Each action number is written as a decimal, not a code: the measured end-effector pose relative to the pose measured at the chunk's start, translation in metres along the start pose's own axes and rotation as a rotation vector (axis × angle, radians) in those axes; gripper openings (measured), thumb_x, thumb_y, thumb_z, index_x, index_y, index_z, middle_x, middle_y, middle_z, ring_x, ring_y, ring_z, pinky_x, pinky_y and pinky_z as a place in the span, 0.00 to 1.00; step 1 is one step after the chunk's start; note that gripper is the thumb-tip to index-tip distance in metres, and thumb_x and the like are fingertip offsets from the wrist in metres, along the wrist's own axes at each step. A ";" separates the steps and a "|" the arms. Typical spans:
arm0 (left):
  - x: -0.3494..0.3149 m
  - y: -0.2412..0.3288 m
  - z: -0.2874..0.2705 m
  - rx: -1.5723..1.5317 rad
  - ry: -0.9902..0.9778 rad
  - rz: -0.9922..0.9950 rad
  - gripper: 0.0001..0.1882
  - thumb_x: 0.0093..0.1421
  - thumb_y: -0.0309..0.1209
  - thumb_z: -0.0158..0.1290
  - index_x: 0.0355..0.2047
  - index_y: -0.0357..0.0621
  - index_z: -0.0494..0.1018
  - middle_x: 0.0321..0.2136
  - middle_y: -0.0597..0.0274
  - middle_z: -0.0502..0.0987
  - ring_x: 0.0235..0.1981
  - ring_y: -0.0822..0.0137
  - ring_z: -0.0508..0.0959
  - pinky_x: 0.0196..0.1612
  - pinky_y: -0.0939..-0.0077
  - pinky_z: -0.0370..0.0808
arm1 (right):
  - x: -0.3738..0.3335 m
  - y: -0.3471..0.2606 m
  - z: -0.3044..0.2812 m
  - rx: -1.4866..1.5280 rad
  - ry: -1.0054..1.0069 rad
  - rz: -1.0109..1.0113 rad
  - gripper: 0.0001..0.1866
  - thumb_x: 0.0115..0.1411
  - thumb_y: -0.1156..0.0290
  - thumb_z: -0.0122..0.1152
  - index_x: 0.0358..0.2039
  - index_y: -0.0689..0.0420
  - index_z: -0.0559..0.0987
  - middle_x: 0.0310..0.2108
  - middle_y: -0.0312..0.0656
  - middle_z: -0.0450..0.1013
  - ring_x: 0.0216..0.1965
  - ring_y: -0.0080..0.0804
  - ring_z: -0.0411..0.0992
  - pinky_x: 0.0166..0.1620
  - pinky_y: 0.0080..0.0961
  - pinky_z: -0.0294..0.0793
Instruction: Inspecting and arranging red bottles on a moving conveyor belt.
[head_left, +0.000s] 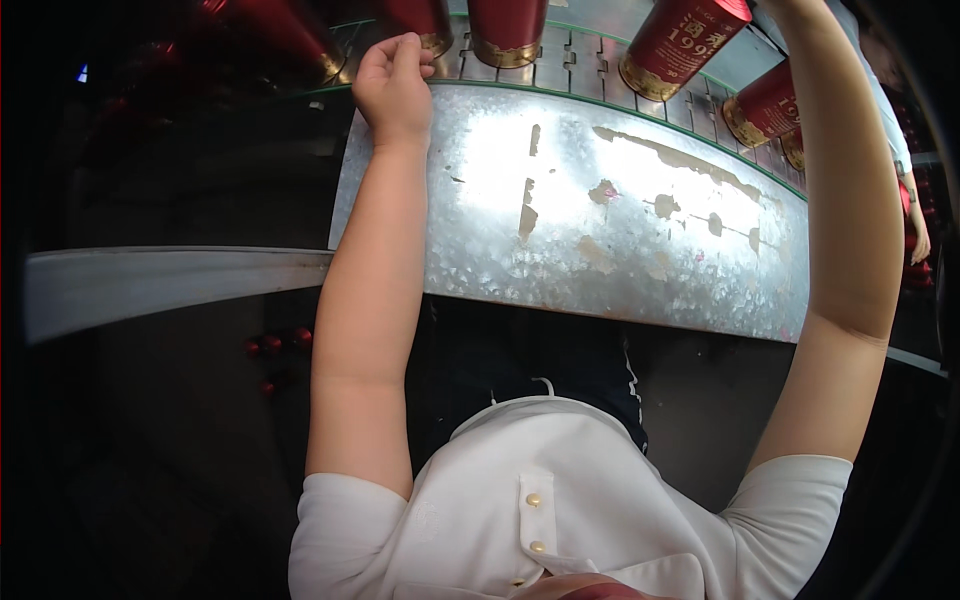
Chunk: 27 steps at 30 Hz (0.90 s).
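Observation:
My left hand (393,88) is raised at the edge of a slatted metal conveyor, its fingers curled together. Anything inside those fingers is hidden. Right behind it stands a red can (428,22) with a gold patterned base, and I cannot tell whether the hand touches it. A second red can (508,30) stands just to the right. Farther right, a tilted-looking red can (680,45) with pale lettering is on the slats. My right arm reaches up past the upper edge, so that hand is out of the picture.
The slatted conveyor (590,68) has a green edge strip and curves across the top. In front lies a worn, shiny metal sheet (610,210). More red cans (765,105) stand at the right. Another person's hand (920,240) hangs at the far right. A metal rail (180,285) runs left.

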<state>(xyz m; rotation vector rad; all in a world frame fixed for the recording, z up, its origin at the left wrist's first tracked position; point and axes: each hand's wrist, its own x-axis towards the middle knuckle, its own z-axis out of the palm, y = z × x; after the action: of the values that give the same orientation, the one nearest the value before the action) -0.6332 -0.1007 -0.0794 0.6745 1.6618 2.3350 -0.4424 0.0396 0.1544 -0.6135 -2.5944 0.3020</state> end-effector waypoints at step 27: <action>0.004 0.001 -0.006 -0.002 -0.040 -0.001 0.09 0.67 0.31 0.57 0.35 0.38 0.79 0.26 0.63 0.82 0.25 0.76 0.77 0.30 0.83 0.71 | -0.006 0.022 -0.006 -0.279 -0.096 -0.182 0.18 0.68 0.68 0.59 0.56 0.61 0.78 0.49 0.50 0.79 0.48 0.39 0.79 0.54 0.33 0.78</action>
<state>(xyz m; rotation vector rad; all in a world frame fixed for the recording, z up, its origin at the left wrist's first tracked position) -0.6391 -0.1041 -0.0790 0.7155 1.6426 2.3066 -0.4266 0.0564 0.1508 -0.4590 -2.7857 -0.0938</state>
